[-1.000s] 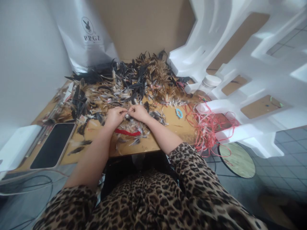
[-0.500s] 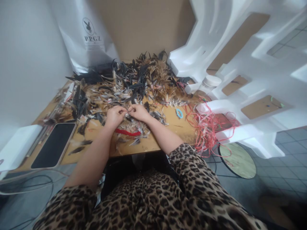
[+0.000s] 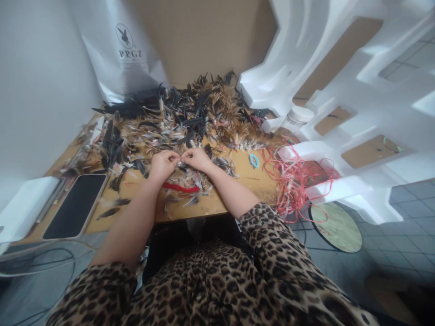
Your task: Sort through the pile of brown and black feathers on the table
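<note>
My left hand (image 3: 163, 164) and my right hand (image 3: 196, 159) meet fingertip to fingertip over the near edge of a big heap of black and brown feathers (image 3: 176, 120) on a wooden table (image 3: 210, 206). Both hands are closed in a pinch on a small bunch of feathers held between them; its details are too small to make out. A red strip (image 3: 181, 187) lies on the table just below my wrists.
A black phone (image 3: 76, 206) lies at the left, beside a white box (image 3: 23, 206). A tangle of red strings (image 3: 292, 179) and a small blue ring (image 3: 253, 160) lie at the right. White foam packing (image 3: 340, 90) stands right; a white printed bag (image 3: 118, 54) leans behind.
</note>
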`<state>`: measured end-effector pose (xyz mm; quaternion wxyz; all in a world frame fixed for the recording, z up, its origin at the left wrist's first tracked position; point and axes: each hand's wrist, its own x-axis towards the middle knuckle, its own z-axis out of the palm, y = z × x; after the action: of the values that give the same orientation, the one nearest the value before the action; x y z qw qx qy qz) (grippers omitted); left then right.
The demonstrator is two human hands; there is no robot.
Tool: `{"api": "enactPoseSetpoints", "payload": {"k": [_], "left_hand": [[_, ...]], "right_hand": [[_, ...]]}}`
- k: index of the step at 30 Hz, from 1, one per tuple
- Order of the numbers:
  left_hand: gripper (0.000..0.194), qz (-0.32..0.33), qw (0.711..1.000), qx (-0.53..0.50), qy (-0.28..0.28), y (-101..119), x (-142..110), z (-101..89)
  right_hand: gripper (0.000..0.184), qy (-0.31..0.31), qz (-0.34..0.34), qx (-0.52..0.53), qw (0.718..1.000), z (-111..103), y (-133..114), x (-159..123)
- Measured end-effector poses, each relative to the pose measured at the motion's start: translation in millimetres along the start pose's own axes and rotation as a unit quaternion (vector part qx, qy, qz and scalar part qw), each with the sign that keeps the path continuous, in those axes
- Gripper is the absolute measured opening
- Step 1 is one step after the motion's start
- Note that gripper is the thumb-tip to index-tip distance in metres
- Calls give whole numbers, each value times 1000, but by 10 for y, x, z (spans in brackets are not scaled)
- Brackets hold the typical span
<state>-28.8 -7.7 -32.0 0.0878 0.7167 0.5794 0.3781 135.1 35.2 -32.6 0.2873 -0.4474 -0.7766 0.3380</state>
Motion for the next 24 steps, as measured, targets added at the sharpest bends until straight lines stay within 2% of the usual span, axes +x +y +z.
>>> {"api": "enactPoseSetpoints", "payload": {"k": [4,10,14,18,24], "left_hand": [[18,-19,1000,-22,-10,-24,2,8],[24,-142,976,-147,-70,-39,17,-18],[28,-186,958,-204,-82,35,22,-72],[28,-197,951,-224,-84,81,24,-91],[24,-172,959,-209,-81,49,25,-62]], "right_hand": [[18,13,8,-30,999,-13,-43,-27],[19,6,23,-39,999,-17,-66,-33],[19,2,18,-38,999,-14,-51,-23],[18,4,8,-46,999,-21,-58,-31],[18,-2,9,-58,998,-28,-74,-48]]}}
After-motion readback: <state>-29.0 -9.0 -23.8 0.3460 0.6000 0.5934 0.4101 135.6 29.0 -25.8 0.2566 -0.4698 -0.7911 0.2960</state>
